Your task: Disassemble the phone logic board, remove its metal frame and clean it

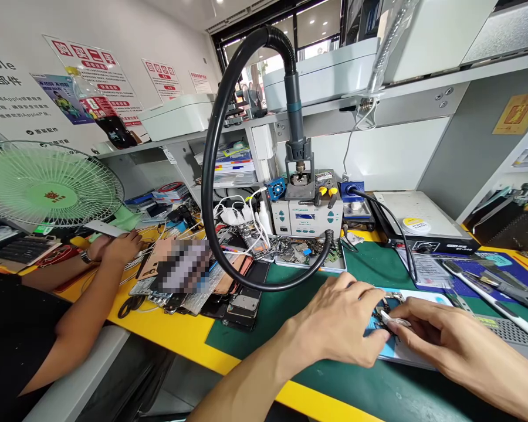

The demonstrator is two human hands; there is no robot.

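Note:
My left hand [338,319] reaches over a light blue and white pad [411,351] on the green mat. Its thumb and index finger are curved round a small dark circuit board [385,306], apparently steadying it. My right hand [442,334] comes in from the right, thumb and fingers pinched together on a small white piece [389,319] against the board. The exact kind of the white piece cannot be made out. Fingers of both hands cover much of the board.
Behind my hands stands a hot-air rework station [308,218] with a looping black hose [211,176]. A tray of boards [310,252] and a pile of phone parts [242,302] lie leftward. Another person's hands [123,246] work near a green fan [48,187]. Tools [497,299] lie right.

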